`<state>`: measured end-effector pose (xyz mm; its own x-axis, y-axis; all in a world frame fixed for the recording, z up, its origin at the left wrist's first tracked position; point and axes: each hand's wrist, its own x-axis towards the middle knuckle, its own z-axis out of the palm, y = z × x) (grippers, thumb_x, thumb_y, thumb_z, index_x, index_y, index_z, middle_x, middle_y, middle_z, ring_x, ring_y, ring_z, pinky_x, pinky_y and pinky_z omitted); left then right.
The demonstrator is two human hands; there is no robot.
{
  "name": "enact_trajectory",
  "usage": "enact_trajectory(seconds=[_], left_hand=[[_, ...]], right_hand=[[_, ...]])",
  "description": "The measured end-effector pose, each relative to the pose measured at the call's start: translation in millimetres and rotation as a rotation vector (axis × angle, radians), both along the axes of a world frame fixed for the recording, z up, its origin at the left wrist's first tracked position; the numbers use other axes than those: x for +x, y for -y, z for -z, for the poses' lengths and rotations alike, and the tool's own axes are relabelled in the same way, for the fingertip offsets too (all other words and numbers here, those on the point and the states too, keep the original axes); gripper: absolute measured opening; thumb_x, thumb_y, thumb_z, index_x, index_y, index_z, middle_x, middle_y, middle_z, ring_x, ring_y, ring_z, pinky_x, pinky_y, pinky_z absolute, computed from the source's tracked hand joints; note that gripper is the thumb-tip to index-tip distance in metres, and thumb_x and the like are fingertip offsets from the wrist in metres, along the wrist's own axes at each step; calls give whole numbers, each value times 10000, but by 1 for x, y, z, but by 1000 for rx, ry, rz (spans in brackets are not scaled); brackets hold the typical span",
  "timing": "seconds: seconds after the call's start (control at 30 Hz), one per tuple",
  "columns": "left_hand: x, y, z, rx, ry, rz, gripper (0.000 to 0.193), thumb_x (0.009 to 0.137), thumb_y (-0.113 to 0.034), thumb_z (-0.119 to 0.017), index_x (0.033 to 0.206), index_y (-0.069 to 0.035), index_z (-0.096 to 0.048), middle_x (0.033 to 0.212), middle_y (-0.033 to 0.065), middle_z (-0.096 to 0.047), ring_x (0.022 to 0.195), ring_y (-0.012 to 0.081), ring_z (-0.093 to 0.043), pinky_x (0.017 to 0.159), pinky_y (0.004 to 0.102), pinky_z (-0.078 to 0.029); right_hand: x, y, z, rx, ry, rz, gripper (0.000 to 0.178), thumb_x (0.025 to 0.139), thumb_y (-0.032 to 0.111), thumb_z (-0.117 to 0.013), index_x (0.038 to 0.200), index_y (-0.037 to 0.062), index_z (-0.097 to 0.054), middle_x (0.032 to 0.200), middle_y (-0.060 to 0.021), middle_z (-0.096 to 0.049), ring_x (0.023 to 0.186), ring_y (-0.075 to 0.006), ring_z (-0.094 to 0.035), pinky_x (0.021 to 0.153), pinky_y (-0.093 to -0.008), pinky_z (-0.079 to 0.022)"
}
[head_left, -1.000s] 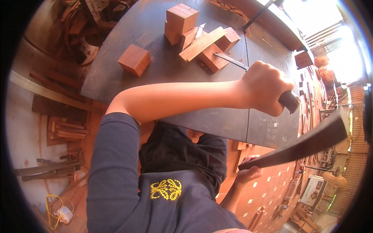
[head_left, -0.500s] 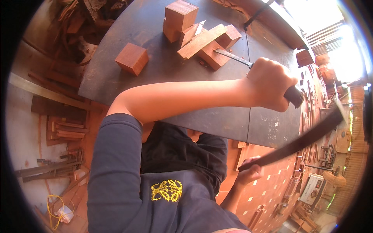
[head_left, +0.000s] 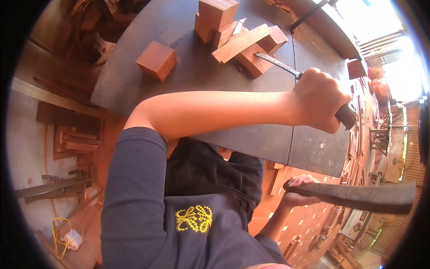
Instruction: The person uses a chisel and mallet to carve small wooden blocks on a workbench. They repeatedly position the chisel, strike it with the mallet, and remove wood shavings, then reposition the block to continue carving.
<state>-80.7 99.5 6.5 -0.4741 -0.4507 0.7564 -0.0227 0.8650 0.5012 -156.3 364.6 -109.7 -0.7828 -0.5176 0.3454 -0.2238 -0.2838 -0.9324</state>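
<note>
My left hand is wrapped round the dark handle of a chisel; the butt of the handle sticks out beyond the fist. The chisel's tip meets a reddish-brown wood block on the table, and how deep it goes I cannot tell. A lighter flat strip of wood lies slantwise across this block. Lower right, my right hand grips the narrow end of a long dark bat-like club, which widens toward its far end. The club is below the chisel handle and apart from it.
A dark tabletop with a seam carries the wood. A loose wooden cube sits at left, and a taller block stands behind the strip. Wood scraps heap beyond the table's left edge. Clamps lie lower left, near a yellow cord.
The club has swung down from a raised slant to nearly level, away from the chisel's handle. My left hand keeps its hold on the chisel. The whole view has shifted slightly.
</note>
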Motion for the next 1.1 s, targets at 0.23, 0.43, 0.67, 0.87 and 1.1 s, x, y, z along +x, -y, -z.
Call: enact_trajectory(seconds=[0.23,0.43,0.67,0.87,1.1], left_hand=[[1,3,6,-21,-69,-35,178,532,-206,-669,698,-149,-640,654,57,-631,560,302,-640,487,428,-450],[1,2,3,-4,-42,-21,174,533,-209,-678,691,-150,-635,648,51,-624,571,300,-642,502,436,-452],[4,11,4,-32,-49,-28,169,536,-203,-676,685,-141,-626,649,64,-625,571,307,-634,506,434,-454],[3,12,6,19,-15,-50,179,534,-210,-680,691,-143,-627,663,65,-630,591,301,-648,521,434,-470],[7,13,7,-16,33,-49,186,532,-209,-666,698,-133,-634,672,64,-640,614,309,-659,527,435,-476]], right_hand=[[8,-13,-23,526,-241,178,832,857,867,-454,779,39,-490,629,-60,-493,467,-116,-476,433,-251,-362],[9,1,-8,1,-77,50,855,818,920,-391,880,69,-446,620,-36,-451,481,-130,-463,446,-240,-412],[9,-6,-17,259,-95,133,789,882,836,-461,858,48,-492,604,-35,-460,445,-119,-454,404,-235,-362],[19,3,-8,209,-128,39,821,864,862,-446,847,43,-501,573,-33,-477,462,-125,-486,428,-237,-376],[19,0,-15,149,38,106,830,828,882,-482,903,56,-479,639,-23,-443,475,-119,-483,428,-232,-390]])
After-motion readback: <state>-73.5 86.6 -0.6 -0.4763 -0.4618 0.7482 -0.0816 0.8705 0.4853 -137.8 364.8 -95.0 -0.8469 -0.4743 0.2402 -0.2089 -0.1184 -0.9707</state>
